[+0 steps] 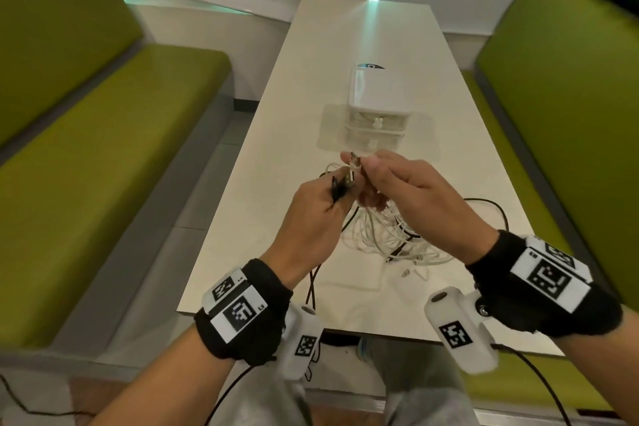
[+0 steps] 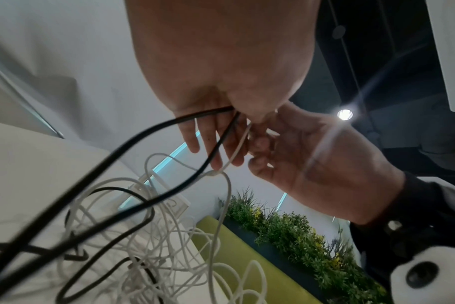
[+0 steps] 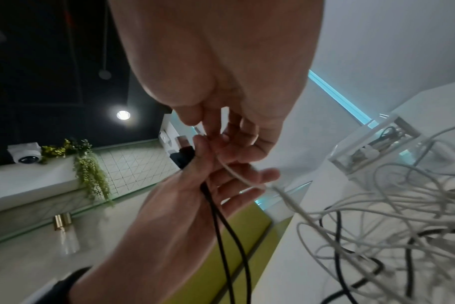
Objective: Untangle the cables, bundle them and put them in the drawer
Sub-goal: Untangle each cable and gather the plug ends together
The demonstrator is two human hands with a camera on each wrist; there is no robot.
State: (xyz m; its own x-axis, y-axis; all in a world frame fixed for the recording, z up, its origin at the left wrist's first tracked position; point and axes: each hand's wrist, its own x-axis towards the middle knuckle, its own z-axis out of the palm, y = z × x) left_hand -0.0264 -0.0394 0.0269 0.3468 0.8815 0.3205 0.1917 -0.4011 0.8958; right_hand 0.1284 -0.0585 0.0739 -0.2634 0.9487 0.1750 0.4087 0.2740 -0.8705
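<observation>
A tangle of white and black cables (image 1: 390, 235) lies on the white table (image 1: 276, 107) under my raised hands. My left hand (image 1: 340, 190) grips the doubled black cable (image 2: 169, 125) near its dark plug (image 1: 336, 187); both black strands hang down past the table's near edge. My right hand (image 1: 366, 169) pinches a white cable's USB plug (image 1: 355, 166) right beside the left fingers. That white cable (image 3: 243, 178) runs down into the tangle (image 3: 377, 216). A small white two-drawer unit (image 1: 377, 104) stands just beyond the hands, with cables visible inside it (image 3: 372, 148).
Green bench seats (image 1: 103, 149) flank the table on the left and on the right (image 1: 570, 97). Small loose white connectors (image 1: 415, 273) lie near the tangle's front. A planter with greenery (image 2: 286, 232) stands behind the right bench.
</observation>
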